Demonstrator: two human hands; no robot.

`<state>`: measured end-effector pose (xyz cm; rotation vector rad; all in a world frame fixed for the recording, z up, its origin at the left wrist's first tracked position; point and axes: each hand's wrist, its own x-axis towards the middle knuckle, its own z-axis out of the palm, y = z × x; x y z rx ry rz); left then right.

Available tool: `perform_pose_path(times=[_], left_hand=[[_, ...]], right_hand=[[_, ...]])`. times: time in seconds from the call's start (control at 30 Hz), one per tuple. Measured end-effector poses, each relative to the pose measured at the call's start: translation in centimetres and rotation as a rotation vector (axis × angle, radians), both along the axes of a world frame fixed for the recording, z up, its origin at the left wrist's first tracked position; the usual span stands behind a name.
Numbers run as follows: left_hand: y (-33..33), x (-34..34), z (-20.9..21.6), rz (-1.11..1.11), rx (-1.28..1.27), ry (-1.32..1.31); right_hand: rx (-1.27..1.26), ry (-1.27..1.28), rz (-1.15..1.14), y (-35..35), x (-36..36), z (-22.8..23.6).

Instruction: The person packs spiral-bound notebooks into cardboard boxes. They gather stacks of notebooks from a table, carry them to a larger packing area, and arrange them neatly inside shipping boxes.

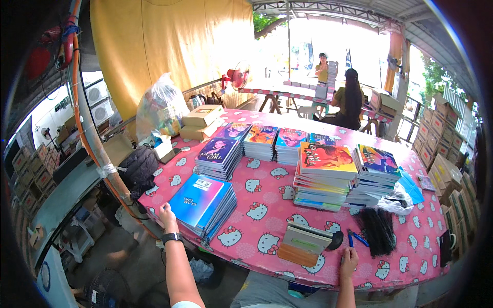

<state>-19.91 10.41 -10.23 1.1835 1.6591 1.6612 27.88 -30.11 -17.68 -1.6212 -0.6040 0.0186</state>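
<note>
A stack of blue spiral notebooks [201, 199] lies at the table's front left. My left hand [168, 216], with a dark band on the wrist, has its fingers curled at the near left edge of the top notebook. My right hand [349, 261] is closed at the front edge of the table, its fingers meeting the end of a blue handle of the pliers [361, 239]; whatever lies inside the fingers is hidden. Beside the pliers is a bundle of black binding coils [376, 231]. A small wood-and-metal block-like device [305, 243] with a dark knob sits left of that hand.
Stacks of colourful notebooks [326, 172] line the middle of the pink patterned table [257, 192]. A crumpled plastic bag [396, 201] and a dark mug [446, 247] are to the right. Cartons [201, 119] and a filled clear bag [163, 110] stand back left. Two people [351, 100] are beyond.
</note>
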Motion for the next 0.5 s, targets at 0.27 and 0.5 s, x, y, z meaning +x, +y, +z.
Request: perform_pose_path(times=[0.27,0.5], left_hand=[[0.9,1.5,-0.5,0.065,0.108,-0.051],[0.6,3.2,-0.1,0.079,0.110,-0.139]], right_hand=[[-0.085,-0.074,-0.004,0.2,-0.1,0.1],[-0.157,-0.078,-0.006,-0.2,-0.5,1.2]])
